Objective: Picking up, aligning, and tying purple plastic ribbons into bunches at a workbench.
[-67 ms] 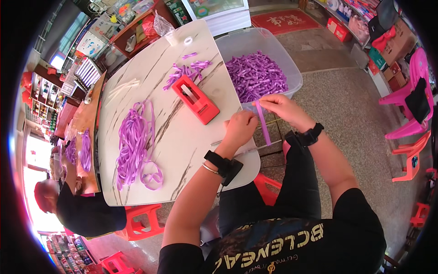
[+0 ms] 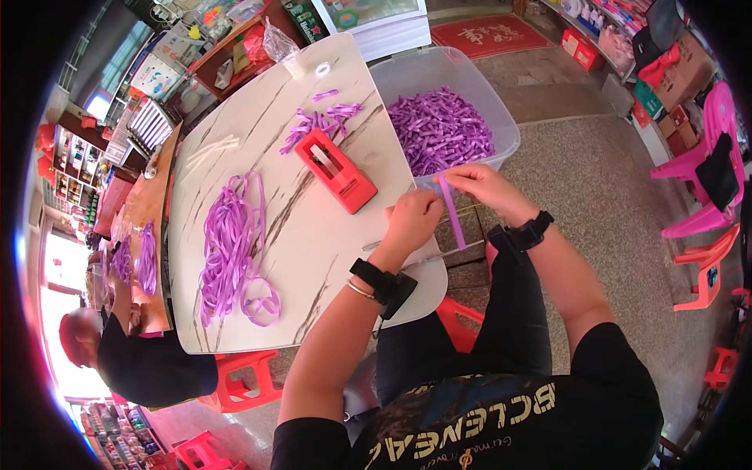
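A short strip of purple ribbon (image 2: 453,218) hangs from my right hand (image 2: 482,184), whose thumb and forefinger pinch its upper end. Close by on the left, at the table's edge, my left hand (image 2: 415,219) has its fingers curled closed; whatever they hold is hidden. A red tape dispenser (image 2: 338,172) sits on the marble-patterned table (image 2: 313,235) beyond my left hand. Just behind it lies a small heap of folded purple ribbon pieces (image 2: 313,125). A long loose bundle of purple ribbon (image 2: 229,247) is spread on the table's left side.
A clear plastic bin (image 2: 505,129) full of purple ribbon pieces stands against the table's right edge. White strips (image 2: 211,150) and a tape roll (image 2: 323,70) lie on the table. At left, another person (image 2: 149,360) sits by a wooden table (image 2: 145,204). Pink chairs (image 2: 709,164) stand far right.
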The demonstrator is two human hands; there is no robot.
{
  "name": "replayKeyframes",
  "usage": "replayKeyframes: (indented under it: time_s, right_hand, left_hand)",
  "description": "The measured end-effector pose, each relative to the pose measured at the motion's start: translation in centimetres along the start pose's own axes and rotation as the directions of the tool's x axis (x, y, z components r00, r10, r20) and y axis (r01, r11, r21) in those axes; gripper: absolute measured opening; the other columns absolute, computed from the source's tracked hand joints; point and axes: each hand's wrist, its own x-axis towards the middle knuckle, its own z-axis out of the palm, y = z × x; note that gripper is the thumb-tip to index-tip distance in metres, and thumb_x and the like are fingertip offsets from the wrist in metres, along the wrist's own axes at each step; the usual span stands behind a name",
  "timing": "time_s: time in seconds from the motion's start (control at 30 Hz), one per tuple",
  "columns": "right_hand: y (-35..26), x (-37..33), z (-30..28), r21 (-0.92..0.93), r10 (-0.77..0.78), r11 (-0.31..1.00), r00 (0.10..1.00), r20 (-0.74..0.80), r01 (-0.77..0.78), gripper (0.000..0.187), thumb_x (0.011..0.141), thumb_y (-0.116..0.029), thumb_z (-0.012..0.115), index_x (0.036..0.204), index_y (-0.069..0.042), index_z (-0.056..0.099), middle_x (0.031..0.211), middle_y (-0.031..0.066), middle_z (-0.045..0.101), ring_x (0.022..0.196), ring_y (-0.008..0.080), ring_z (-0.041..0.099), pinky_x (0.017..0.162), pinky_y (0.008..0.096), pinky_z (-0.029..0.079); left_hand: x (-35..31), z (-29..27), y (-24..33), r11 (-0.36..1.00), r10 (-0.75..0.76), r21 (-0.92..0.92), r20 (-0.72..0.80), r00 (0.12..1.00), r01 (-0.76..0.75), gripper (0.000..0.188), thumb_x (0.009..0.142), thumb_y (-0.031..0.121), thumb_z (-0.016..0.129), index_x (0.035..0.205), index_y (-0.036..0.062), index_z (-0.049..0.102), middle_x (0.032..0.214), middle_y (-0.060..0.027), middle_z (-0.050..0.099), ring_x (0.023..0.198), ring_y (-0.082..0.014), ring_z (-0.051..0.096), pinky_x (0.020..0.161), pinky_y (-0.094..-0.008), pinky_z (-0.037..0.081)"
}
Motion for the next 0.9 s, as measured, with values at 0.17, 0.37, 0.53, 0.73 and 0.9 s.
replayKeyframes:
  time_s: [0.17, 0.37, 0.53, 0.73, 0.9]
  right_hand:
    - [1.6, 0.7, 0.1, 0.069, 0.089, 0.993, 0.995, 0.035, -0.091, 0.023, 0.086, -0.026, 0.052, 0.096, -0.009, 0.064, 0.062, -0.0095, 0.043, 0.052, 0.0005, 0.034, 0.044, 0.0169, 0.023]
    - [5.0, 0.2, -0.1, 0.075, 0.24, 0.968, 0.971, -0.008, -0.239, 0.025, 0.085, -0.029, 0.051, 0.096, -0.009, 0.062, 0.062, -0.0084, 0.044, 0.05, 0.0007, 0.035, 0.042, 0.0179, 0.023]
    - [8.1, -3.8, 2.1, 0.109, 0.189, 0.978, 0.979, -0.072, -0.18, 0.024, 0.085, -0.029, 0.051, 0.091, -0.008, 0.062, 0.066, -0.0071, 0.046, 0.055, 0.0014, 0.039, 0.047, 0.0179, 0.029]
    - [6.9, -9.2, 6.5, 0.285, 0.124, 0.957, 0.96, -0.251, -0.049, 0.015, 0.085, -0.019, 0.052, 0.089, -0.005, 0.055, 0.066, -0.0045, 0.048, 0.052, 0.0029, 0.039, 0.047, 0.0166, 0.03]
    - [8.2, -9.1, 7.6, 0.392, 0.063, 0.916, 0.932, -0.356, 0.087, 0.013, 0.086, -0.018, 0.053, 0.085, -0.005, 0.054, 0.074, -0.0002, 0.056, 0.059, 0.0048, 0.048, 0.051, 0.0176, 0.036]
  left_hand:
    - [0.0, 0.2, -0.5, 0.996, 0.028, -0.083, -0.027, 0.999, -0.03, 0.019, 0.076, 0.02, 0.049, 0.075, 0.0048, 0.059, 0.077, -0.0088, 0.058, 0.078, -0.0276, 0.055, 0.058, -0.041, 0.033]
    - [0.0, -0.1, 0.2, 0.993, -0.031, -0.118, 0.002, 1.0, 0.031, 0.017, 0.074, 0.022, 0.055, 0.074, 0.0062, 0.06, 0.073, -0.0065, 0.057, 0.073, -0.0231, 0.055, 0.057, -0.0372, 0.033]
    - [-0.2, -0.3, 0.1, 0.998, 0.063, 0.022, 0.046, 0.997, -0.064, 0.02, 0.072, 0.027, 0.065, 0.077, 0.0072, 0.065, 0.066, -0.0047, 0.055, 0.061, -0.0135, 0.055, 0.052, -0.0281, 0.039]
    - [-0.2, -0.4, 0.5, 0.997, 0.054, 0.044, 0.075, 0.996, -0.058, 0.019, 0.07, 0.027, 0.066, 0.076, 0.0086, 0.067, 0.067, -0.0054, 0.055, 0.061, -0.0156, 0.056, 0.052, -0.0294, 0.038]
    - [-0.1, -0.4, 0.3, 0.994, 0.067, 0.084, 0.077, 0.995, -0.073, 0.02, 0.071, 0.028, 0.065, 0.077, 0.0089, 0.066, 0.063, -0.0051, 0.056, 0.058, -0.0161, 0.055, 0.049, -0.031, 0.035]
